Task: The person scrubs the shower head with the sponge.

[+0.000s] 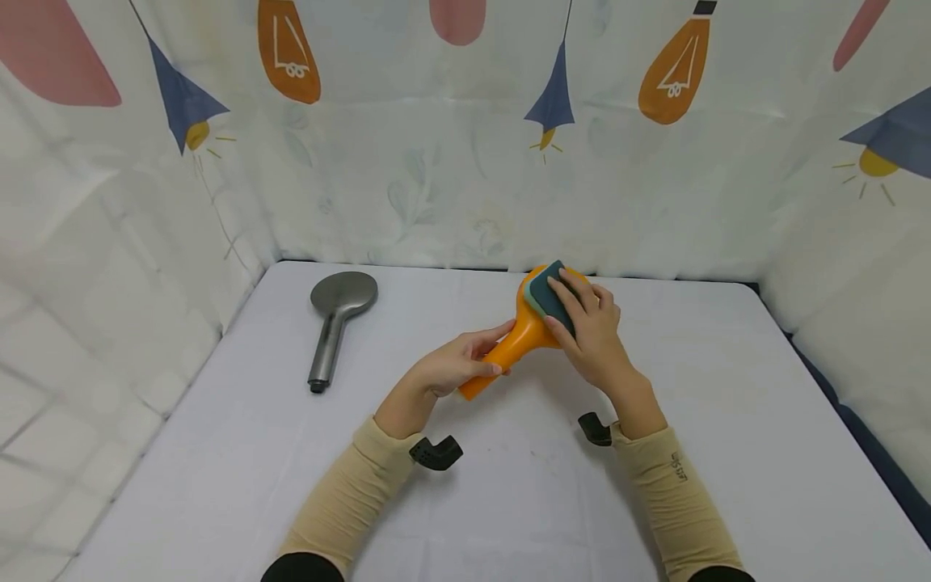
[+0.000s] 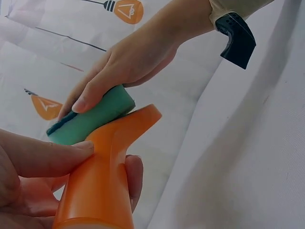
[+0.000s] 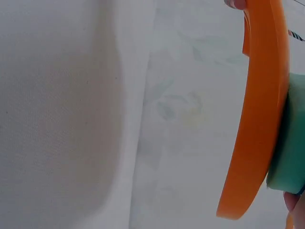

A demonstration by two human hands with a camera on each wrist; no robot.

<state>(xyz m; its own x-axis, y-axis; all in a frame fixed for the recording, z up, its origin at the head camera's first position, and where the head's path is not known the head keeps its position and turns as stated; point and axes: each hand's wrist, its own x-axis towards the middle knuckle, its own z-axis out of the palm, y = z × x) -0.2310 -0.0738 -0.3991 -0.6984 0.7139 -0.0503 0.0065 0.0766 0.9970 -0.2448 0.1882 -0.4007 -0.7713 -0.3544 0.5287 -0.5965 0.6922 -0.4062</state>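
One left hand [image 1: 454, 361] pinches the orange shower head [image 1: 534, 330] by its handle [image 1: 513, 347]; beyond this grip, the right hand [image 1: 598, 339] should press its held sponge [image 1: 547, 296] evenly.

Both arms reach in from the near side, converging toward the far middle. Beige-fabric-sleeved left forearm [image 1: 347, 495] slants far and right; bare left wrist [image 1: 404, 406] past the cuff. Left hand [image 1: 460, 360] in a firm grip, thumb opposing the curled fingers. Beige-fabric-sleeved right forearm [image 1: 675, 503] slants far and left, right wrist [image 1: 639, 406] also bare. Right hand [image 1: 595, 327] farther out than the left, back up, fingers slightly bent, gripping; thumb to the left.
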